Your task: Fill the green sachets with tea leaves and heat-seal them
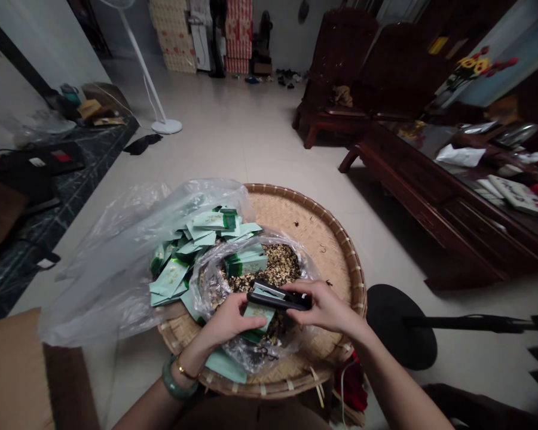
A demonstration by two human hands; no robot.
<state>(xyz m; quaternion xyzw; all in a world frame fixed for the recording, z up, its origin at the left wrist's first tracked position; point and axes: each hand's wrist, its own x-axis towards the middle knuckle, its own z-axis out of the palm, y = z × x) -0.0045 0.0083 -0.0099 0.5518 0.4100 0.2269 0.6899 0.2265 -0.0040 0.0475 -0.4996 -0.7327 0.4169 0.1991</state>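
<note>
My right hand (316, 304) grips a black two-jawed hand sealer (291, 298) from its right end. The jaws point left and lie across the upper edge of a pale green sachet (257, 310). My left hand (233, 319) holds this sachet between thumb and fingers over an open clear plastic bag (311, 269). Loose dark and yellowish dry mix (284, 263) fills the bag, and a small stack of green sachets (246, 261) rests on top of it. Farther left, many similar sachets (197, 239) lie heaped in a larger clear bag (138, 227).
A round woven bamboo tray (358, 263) bears the bags. A cardboard box (11, 364) stands at the lower left, a black round stand base (401, 325) at the right. Dark wooden furniture (430, 185) is at the right, and a white fan stand (165, 126) farther back.
</note>
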